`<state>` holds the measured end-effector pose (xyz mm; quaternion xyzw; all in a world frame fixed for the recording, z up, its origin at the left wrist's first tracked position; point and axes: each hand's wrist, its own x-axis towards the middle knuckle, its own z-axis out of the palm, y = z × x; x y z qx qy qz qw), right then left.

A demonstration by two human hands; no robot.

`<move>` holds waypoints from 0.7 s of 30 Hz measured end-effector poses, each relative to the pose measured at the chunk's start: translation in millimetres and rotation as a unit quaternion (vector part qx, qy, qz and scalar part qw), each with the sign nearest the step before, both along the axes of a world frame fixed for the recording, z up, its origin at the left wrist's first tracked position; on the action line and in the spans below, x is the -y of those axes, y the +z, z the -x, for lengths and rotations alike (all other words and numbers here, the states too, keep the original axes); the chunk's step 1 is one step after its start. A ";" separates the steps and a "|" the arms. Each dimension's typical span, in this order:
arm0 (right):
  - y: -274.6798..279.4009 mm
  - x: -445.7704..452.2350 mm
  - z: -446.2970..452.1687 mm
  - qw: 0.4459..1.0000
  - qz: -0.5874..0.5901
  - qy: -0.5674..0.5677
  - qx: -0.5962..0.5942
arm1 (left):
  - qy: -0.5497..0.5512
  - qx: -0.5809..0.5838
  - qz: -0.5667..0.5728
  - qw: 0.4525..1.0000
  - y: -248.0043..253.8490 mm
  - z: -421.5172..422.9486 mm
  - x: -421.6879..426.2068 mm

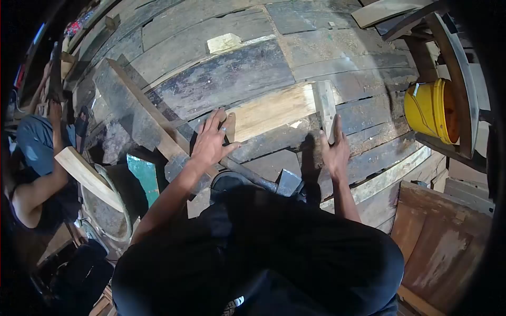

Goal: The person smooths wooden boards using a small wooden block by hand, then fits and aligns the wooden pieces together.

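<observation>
A pale wooden board (274,112) lies crosswise on the plank floor in front of me. My left hand (210,142) is at the board's left end, fingers spread and thumb out, with a ring on one finger. Across the right end of the board sits a narrow grey bar (324,102). The thumb and forefinger of my right hand (335,152) are on either side of the bar's near end; the other fingers are partly hidden. Closer to my legs lies a hatchet-like tool with a dark handle (247,174) and a metal head (289,183).
A long thick timber (142,108) slants across the floor on the left. A yellow bucket (426,111) lies tipped beside a wooden frame (458,79) at right. Another person (39,174) sits at far left, near a curved plank (89,176). A brown panel (437,231) is at lower right.
</observation>
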<state>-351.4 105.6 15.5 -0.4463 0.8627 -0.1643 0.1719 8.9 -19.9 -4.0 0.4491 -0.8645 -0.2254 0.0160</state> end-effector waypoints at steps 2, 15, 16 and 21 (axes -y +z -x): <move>-9.4 0.5 -5.7 0.998 0.035 0.020 0.040 | 0.000 -0.008 0.012 1.000 -2.6 -0.8 -0.6; -18.6 -1.0 -44.0 0.986 0.055 0.158 0.013 | 0.018 0.003 0.001 1.000 -3.5 -5.5 4.1; -15.6 1.3 -34.9 0.989 0.064 0.130 -0.008 | 0.018 0.008 0.005 1.000 -3.0 -5.7 3.5; -8.8 6.3 -7.9 0.999 0.039 0.031 0.018 | 0.021 0.028 0.007 0.999 -1.4 -3.1 3.0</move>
